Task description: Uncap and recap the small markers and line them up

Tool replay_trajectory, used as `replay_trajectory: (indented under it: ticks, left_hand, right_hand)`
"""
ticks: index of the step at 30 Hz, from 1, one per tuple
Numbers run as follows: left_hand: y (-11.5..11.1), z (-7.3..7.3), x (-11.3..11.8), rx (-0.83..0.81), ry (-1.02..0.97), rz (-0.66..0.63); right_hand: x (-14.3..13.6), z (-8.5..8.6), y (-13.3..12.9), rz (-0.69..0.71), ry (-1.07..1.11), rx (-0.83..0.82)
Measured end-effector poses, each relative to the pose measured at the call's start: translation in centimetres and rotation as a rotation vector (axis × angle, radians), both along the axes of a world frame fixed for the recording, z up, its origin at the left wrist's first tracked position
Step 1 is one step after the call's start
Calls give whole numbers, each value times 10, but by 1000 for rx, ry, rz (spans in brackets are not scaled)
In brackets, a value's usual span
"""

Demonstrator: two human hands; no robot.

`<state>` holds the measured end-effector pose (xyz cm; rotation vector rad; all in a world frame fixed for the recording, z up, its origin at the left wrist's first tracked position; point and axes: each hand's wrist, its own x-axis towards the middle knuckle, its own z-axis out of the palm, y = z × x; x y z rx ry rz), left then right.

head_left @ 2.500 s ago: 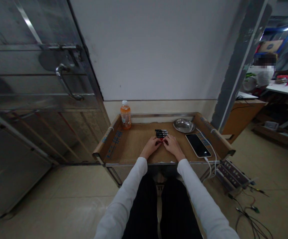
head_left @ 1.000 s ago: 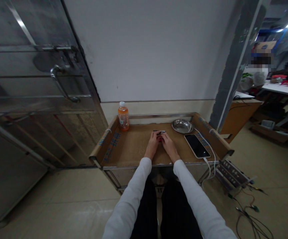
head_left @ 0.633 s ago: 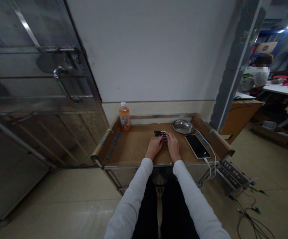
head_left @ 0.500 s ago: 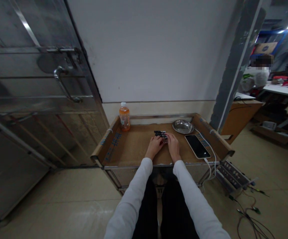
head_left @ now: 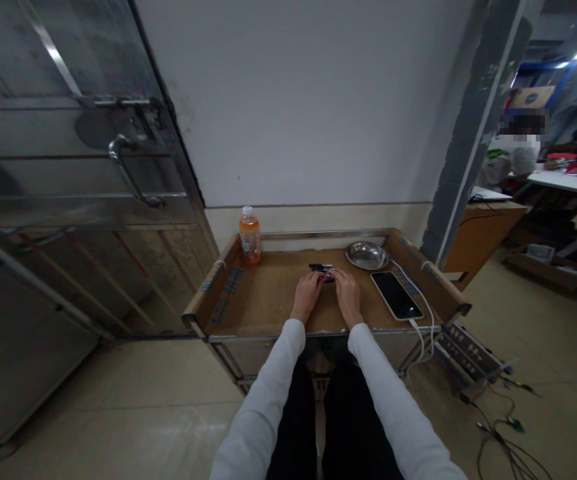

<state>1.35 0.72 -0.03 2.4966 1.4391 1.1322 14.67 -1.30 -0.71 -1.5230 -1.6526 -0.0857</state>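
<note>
Pens under both hands could roll out of line

Through the head camera I see both hands at the dark pens [head_left: 320,267], which lie close together near the middle of the worktop [head_left: 273,297], about parallel to its front edge. The left hand [head_left: 309,291] is at their left part, the right hand [head_left: 347,293] at their right. The fingers of both are curled inward, and the tips touch, or nearly touch, the near side of the pens. Whether they pinch a pen or only lean on it, I cannot tell, because the hands cover the contact.

My first worry is rolling. If the pens are round, which I cannot confirm, uneven pressure from the two hands could push one towards the back edge and disturb the others. The second worry is sight: with the near side covered, a crooked pen could escape my notice.

The bottle [head_left: 250,241] in the back left corner and the dish [head_left: 367,256] near the back right corner are well apart from the hands, so I judge them safe. The phone [head_left: 397,295] lies nearer the front right corner, and its cable [head_left: 413,323] hangs over the front edge. If the right sleeve [head_left: 381,373] caught this cable, the phone could be dragged off.
</note>
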Motion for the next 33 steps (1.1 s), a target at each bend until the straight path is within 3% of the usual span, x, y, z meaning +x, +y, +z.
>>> replay_trajectory:
  ticks: [7,12,15,17,23,33]
  left_hand:
    - [0,1,-1,-15,-51,20]
    - [0,2,0,-47,-72,-15]
    - [0,3,1,-58,-66,24]
    - [-1,4,1,-44,-31,121]
    - [-6,3,-3,-79,-4,440]
    - [2,-3,-3,-35,-47,481]
  right_hand:
    - [1,-2,1,-31,34,41]
    - [-6,3,-1,246,27,22]
    - [-10,8,-3,337,-10,14]
    - [-11,8,-3,314,-39,18]
    - [-8,0,0,65,-158,-61]
    - [-6,-3,-1,15,-230,-93]
